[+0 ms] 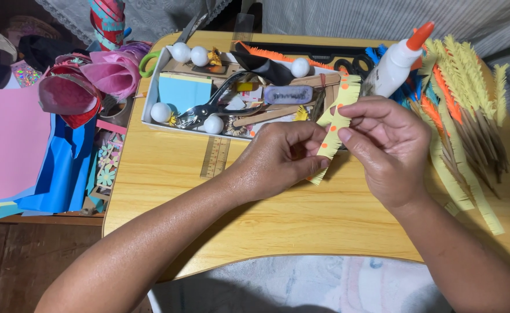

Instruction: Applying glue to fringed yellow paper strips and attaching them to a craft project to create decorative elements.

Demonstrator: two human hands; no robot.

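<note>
Pale wood grain covers the small lap table (168, 174), whose rounded corners sit over a patterned cloth. Just in front of the white tray (149, 104), toward the person, both hands meet around a yellow fringed paper strip (337, 119) dotted with orange. The left hand (281, 159) pinches the strip's lower part between thumb and curled fingers, seemingly to steady it, while the right hand (385, 150) nips its edge with thumb and forefinger, the other fingers folded. Held this way, the thin, floppy paper stays taut and slanted upward.

Inside the tray lie smooth white foam balls (161, 112), a metal hole punch (208, 110), flat wooden sticks (263, 115) and a blue paper pad (184, 93). Right of the tray stands a white glue bottle (397, 64) with an orange nozzle, tilted, beside a sheaf of fringed yellow and orange strips on thin brown stems (469, 110). Left of the tray, off the table, soft pink and blue paper sheets (29, 156) are stacked.
</note>
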